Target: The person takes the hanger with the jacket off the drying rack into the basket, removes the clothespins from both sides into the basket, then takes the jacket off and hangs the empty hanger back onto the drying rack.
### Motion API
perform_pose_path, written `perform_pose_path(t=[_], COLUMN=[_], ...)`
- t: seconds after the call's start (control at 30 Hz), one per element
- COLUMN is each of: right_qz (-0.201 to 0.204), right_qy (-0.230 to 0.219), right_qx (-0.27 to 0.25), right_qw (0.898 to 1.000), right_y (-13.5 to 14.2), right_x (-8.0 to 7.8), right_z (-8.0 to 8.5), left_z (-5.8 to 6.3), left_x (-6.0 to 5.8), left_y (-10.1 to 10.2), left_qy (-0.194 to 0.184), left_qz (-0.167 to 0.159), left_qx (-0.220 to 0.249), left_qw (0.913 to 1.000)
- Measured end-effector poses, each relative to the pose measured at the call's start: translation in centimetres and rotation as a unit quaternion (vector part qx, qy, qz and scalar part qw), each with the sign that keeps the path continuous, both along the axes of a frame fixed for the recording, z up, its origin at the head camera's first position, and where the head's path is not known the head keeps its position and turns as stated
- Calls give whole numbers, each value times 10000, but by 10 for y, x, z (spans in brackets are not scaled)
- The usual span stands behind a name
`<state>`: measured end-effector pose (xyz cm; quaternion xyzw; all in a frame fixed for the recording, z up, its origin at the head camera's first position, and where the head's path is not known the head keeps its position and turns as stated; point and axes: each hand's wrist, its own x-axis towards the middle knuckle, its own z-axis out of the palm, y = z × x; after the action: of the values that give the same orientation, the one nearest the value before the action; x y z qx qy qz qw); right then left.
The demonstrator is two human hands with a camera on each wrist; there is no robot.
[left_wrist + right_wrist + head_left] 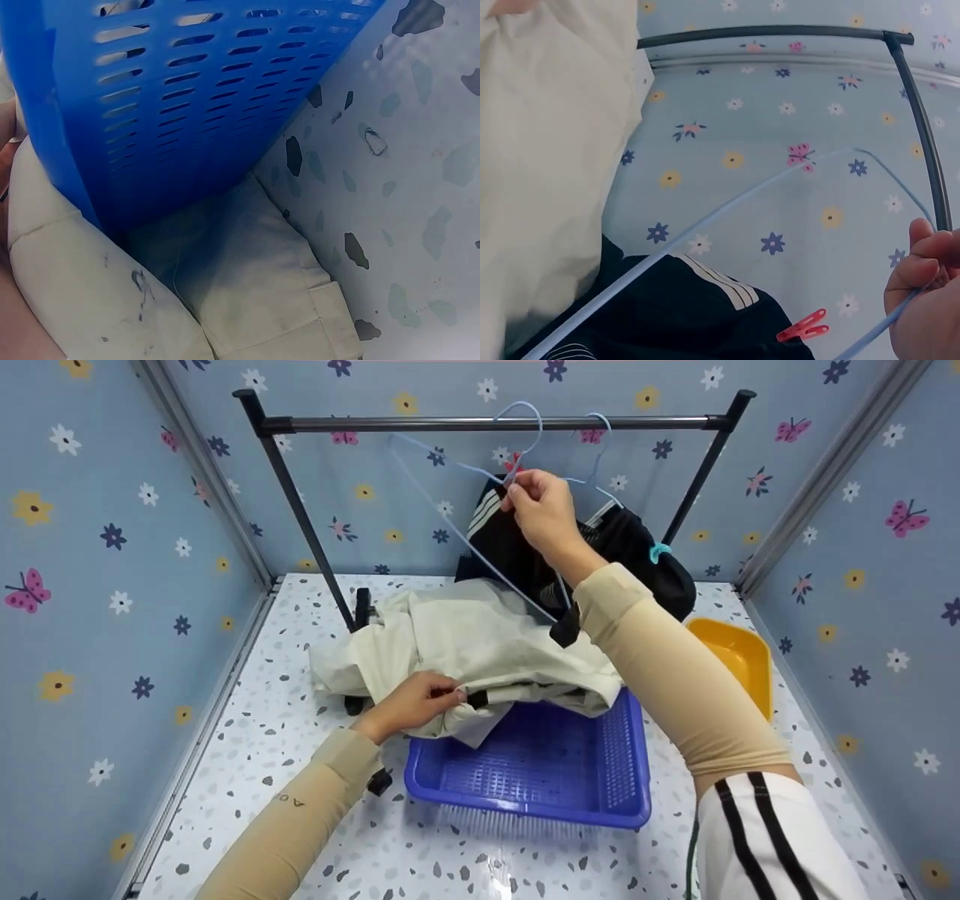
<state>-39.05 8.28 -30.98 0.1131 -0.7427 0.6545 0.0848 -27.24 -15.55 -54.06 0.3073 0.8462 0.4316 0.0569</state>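
My right hand pinches a light blue wire hanger at the neck, below its hook. The hook overlaps the black rail; I cannot tell whether it rests there. In the right wrist view, the hanger slants past a cream garment. My left hand pinches this cream garment by its opening edge, near a black tag. The garment lies bunched over the back of a blue plastic basket. Its kind cannot be made out.
Black clothing with white stripes hangs behind, beside a second blue hanger. A red clip and a turquoise clip are on the dark clothes. To the right, a yellow tray lies on the speckled floor.
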Motion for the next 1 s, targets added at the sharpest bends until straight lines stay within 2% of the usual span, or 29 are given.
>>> perform_pose_path(t=[0.17, 0.23, 0.27, 0.43, 0.57, 0.7, 0.87, 1.0], right_qz=[-226, -277, -286, -282, -216, 17, 595, 1069], right_qy=[-109, -169, -185, -426, -604, -693, -724, -690], right_qx=[-29, -47, -42, 148, 421, 604, 1018, 1530], right_qw=[9997, 9995, 9994, 9986, 9970, 9958, 9904, 9800], right_y=[-2, -3, -3, -5, -4, -3, -5, -12], right_x=[-16, -21, -23, -30, -32, -32, -27, -18], right_z=[8, 9, 10, 7, 1, -4, -11, -13], left_z=[-5, 4, 3, -11, -14, -9, 0, -5], left_x=[-1, 4, 4, -3, -4, -1, 4, 0], left_y=[-1, 0, 0, -2, -3, -3, -1, -2], left_qy=[174, 91, 84, 379, 371, 262, 105, 111], left_qz=[-26, 17, 24, -36, -32, 29, 68, 15], left_qx=[109, 45, 35, 174, 233, 201, 156, 191], left_qw=[9998, 9999, 10000, 9991, 9990, 9995, 9998, 9998])
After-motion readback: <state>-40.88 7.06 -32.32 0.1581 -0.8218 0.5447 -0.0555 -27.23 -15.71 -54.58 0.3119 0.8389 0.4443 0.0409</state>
